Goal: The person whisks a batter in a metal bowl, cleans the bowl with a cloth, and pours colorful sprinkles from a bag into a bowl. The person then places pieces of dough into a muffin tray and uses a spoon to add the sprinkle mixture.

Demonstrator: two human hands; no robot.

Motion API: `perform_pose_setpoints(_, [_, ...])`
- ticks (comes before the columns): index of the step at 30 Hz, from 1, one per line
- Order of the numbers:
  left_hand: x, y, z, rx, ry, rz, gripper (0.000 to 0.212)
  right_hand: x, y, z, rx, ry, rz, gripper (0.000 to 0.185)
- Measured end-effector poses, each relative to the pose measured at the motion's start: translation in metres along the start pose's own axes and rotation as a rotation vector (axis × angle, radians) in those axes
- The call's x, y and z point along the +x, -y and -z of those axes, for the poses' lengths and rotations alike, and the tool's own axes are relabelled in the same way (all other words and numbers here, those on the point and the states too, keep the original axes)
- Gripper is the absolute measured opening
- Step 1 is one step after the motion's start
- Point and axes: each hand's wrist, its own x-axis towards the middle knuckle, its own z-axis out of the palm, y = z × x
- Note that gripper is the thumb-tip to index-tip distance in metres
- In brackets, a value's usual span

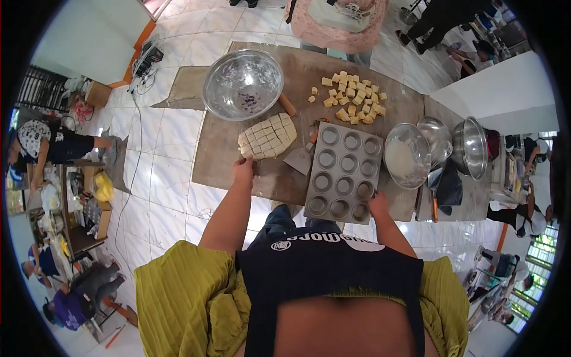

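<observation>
A slab of pale dough [267,136], scored into small squares, lies on the wooden table. At its near left corner is my left hand [243,170], its fingertips against the dough's edge; whether they pinch it is hard to see. My right hand [378,204] grips the right edge of a metal muffin tin [333,175] with empty cups, whose near end juts past the table's front edge. Between dough and tin rests a bench scraper [299,160] with a flat metal blade. Many yellow cubes [352,96], apparently dough or cake, are heaped behind the tin.
A large steel bowl [243,85] with purple residue stands at the back left, a rolling pin [287,105] beside it. To the right are a bowl of white powder [401,156], steel bowls [470,147] and a spatula [434,192]. Across the table stands a person in a pink apron [337,26].
</observation>
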Motion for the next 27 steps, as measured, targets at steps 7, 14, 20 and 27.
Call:
perform_pose_setpoints(7, [-0.012,-0.011,0.004,-0.109,0.052,0.051,0.02,-0.015,0.01,0.002,0.074,-0.116,0.047,0.046])
perform_pose_setpoints(14, [-0.007,-0.006,0.017,-0.219,0.14,0.147,0.017,-0.017,0.015,-0.003,0.083,-0.196,0.13,0.046])
perform_pose_setpoints(20, [-0.024,-0.016,0.023,-0.163,0.236,0.168,0.019,-0.027,0.023,-0.01,0.177,-0.255,0.239,0.042])
perform_pose_setpoints(27, [-0.1,-0.052,0.001,-0.196,0.712,0.152,0.023,-0.067,0.087,0.001,0.582,0.03,0.496,0.042])
